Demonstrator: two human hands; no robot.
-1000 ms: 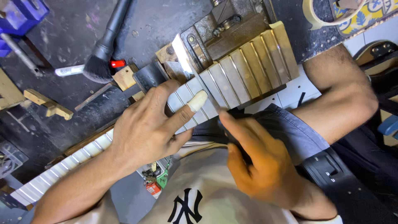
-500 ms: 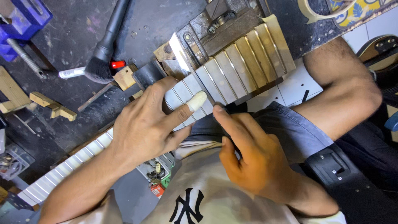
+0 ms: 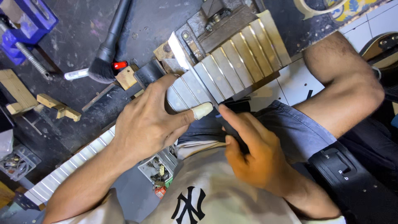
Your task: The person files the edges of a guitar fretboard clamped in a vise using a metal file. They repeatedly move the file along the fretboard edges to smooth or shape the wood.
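A long guitar neck [image 3: 232, 62] with pale taped strips between its frets lies slantwise across the dark bench, and its far end [image 3: 62, 170] reaches the lower left. My left hand [image 3: 145, 124] presses flat on its middle, with the taped thumb tip pointing right. My right hand [image 3: 253, 155] is closed around a dark tool [image 3: 237, 106] held against the neck's near edge, index finger stretched along it. Most of the tool is hidden in my fist.
A black-handled brush [image 3: 108, 47], a red-capped marker [image 3: 89, 71], wooden blocks [image 3: 54, 107] and a blue vise [image 3: 25, 23] sit on the bench's left. A small tray of parts [image 3: 159, 172] lies below the neck. At right are a black case [image 3: 352, 178] and a guitar body [image 3: 383, 49].
My right hand with the dark tool has slid a little up and left along the neck's near edge. My left hand stays pressed on the neck.
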